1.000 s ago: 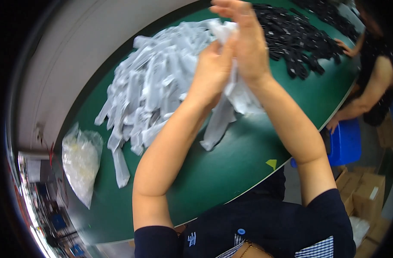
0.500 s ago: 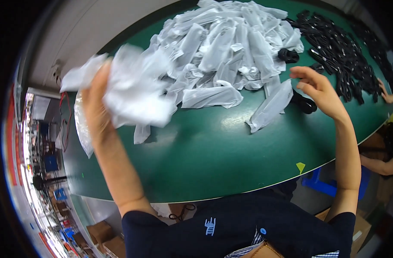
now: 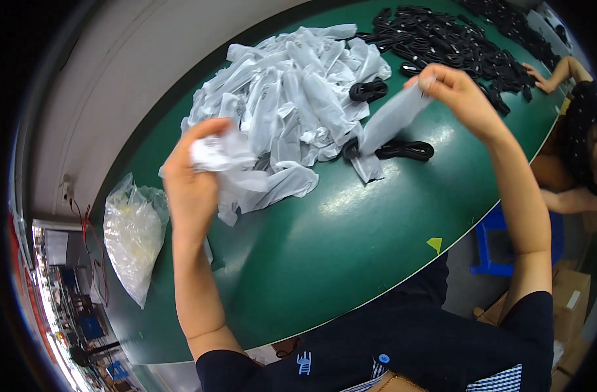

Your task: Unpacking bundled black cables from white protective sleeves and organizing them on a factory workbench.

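Note:
My left hand is closed on a bunch of white plastic sleeves at the near edge of a big heap of the same sleeves on the green table. My right hand pinches the top of a single white sleeve that hangs down toward the table. Just below that sleeve lies a coiled black cable, and another coil rests against the heap.
A large pile of black cables covers the far right of the table, where another person's hand reaches in. A clear plastic bag lies at the left end. A yellow tape mark sits near the table's front edge.
My left hand has come in from the far left to the near edge of the heap with its bunch. My right hand has lifted a single sleeve off the table.

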### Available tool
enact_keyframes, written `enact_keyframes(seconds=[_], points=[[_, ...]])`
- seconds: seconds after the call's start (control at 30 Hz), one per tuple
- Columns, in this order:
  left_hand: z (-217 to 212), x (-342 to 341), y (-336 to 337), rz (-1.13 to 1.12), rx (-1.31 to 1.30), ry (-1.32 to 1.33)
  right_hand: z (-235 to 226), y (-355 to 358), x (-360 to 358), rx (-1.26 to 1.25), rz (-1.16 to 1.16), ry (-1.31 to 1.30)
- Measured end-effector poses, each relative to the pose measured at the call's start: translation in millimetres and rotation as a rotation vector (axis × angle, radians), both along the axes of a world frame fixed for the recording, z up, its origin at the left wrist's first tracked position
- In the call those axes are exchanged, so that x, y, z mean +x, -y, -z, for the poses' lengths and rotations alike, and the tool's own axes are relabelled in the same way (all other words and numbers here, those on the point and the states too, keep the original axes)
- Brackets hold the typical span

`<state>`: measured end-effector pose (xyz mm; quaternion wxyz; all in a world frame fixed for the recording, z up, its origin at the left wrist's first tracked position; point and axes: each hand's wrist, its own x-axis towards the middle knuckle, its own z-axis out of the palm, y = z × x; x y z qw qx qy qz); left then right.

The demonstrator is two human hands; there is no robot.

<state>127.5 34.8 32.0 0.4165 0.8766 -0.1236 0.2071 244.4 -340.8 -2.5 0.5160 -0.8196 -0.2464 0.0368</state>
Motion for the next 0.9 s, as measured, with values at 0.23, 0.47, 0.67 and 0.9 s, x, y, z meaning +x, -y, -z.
enact_keyframes(seconds=[0.23, 0.47, 0.67, 0.9], points=[[25.4, 70.0, 79.3, 0.184, 0.345, 0.095, -29.8, 48.9, 93.8, 0.188, 0.444, 0.127], [23.8, 155.1, 81.4, -0.186, 0.731, -0.147, 9.3, -32.2, 141.8, -0.439, 0.446, 0.181], [41.4, 159.3, 82.5, -0.171, 0.647, -0.135, 52.6, -63.7, 142.3, -0.532, 0.405, 0.029], [2.1, 144.2, 73.6, 0.173, -0.498, -0.395, 11.2, -21.6, 146.8, 0.026, 0.338, 0.092]])
